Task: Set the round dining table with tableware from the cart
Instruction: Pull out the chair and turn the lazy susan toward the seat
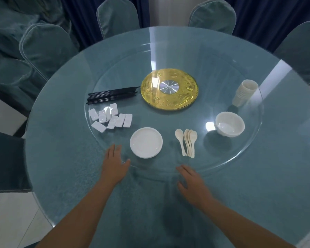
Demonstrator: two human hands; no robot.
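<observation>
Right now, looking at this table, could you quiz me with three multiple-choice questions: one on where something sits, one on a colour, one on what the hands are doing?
1. Where is the stack of plates?
A. Just beyond the left hand, on the near part of the glass turntable
B. On a chair
C. On top of the gold disc

2. What colour are the chopsticks?
A. White
B. Gold
C. Black

3. What are the hands doing?
A. Both grip spoons
B. Both are open and hold nothing
C. One lifts the bowl

Answers:
1. A, the plates sit on the turntable just past the left hand's fingertips.
2. C, the bundle lying left of the gold disc is black.
3. B, the left hand and right hand show spread fingers, with the spoons and bowl untouched.
</observation>
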